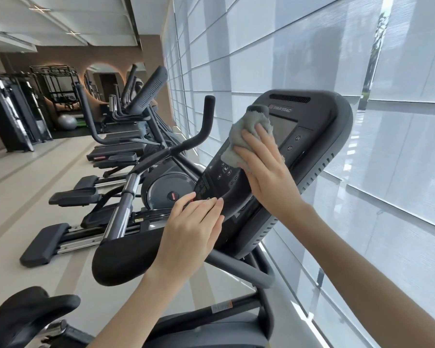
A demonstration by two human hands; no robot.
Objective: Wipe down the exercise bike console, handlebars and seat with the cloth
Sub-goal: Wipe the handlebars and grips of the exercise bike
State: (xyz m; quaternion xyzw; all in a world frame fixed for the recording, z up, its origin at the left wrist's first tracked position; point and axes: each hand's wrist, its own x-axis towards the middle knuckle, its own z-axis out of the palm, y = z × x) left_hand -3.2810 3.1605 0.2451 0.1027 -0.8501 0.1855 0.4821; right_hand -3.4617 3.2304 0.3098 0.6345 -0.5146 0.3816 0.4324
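The bike's dark grey console tilts toward me at centre right. My right hand presses a grey fluffy cloth flat against the console's screen, fingers straight over the cloth. My left hand rests on the console's lower left edge, fingers laid over the rim. A padded black handlebar sticks out to the left below that hand. An upright black handlebar grip rises left of the console. The black seat shows at the bottom left corner.
A row of ellipticals and other machines runs along the window wall to the far left. White roller blinds cover the windows on the right. Pale floor lies left of the machines. A grey exercise ball sits far back.
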